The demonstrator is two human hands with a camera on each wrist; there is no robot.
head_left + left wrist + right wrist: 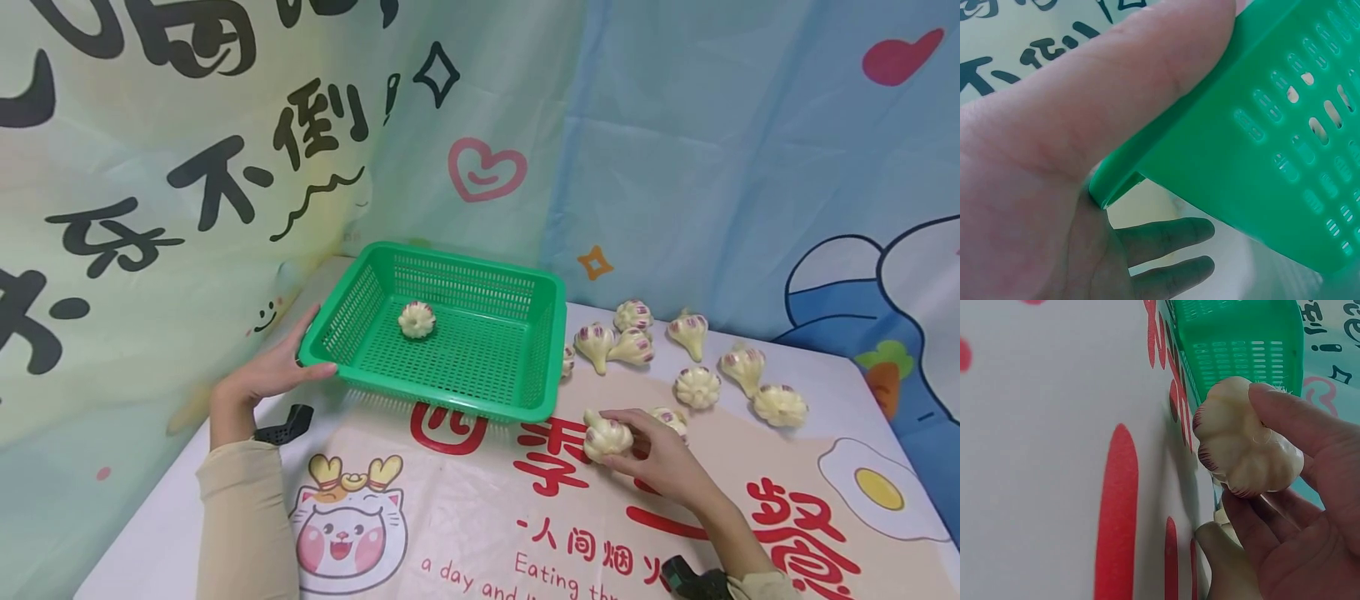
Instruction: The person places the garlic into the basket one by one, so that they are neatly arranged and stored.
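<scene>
My left hand (279, 364) holds the left front corner of a green plastic basket (442, 404). In the left wrist view the thumb lies over the basket's rim (1124, 164), with two fingers (1166, 240) showing below it. Inside the basket, one garlic bulb (417, 320) sits on the slotted floor. Just right of the basket, my right hand (663, 458) pinches another garlic bulb (606, 437) between thumb and fingers. The right wrist view shows this held bulb (1241, 440) close up, its purple-streaked cloves facing the camera.
Several more garlic bulbs (697, 387) lie scattered on the table right of the basket, one (670, 422) partly behind my right hand. A printed mat (450, 508) covers much of the table. Patterned cloth (675, 167) hangs along the back and left.
</scene>
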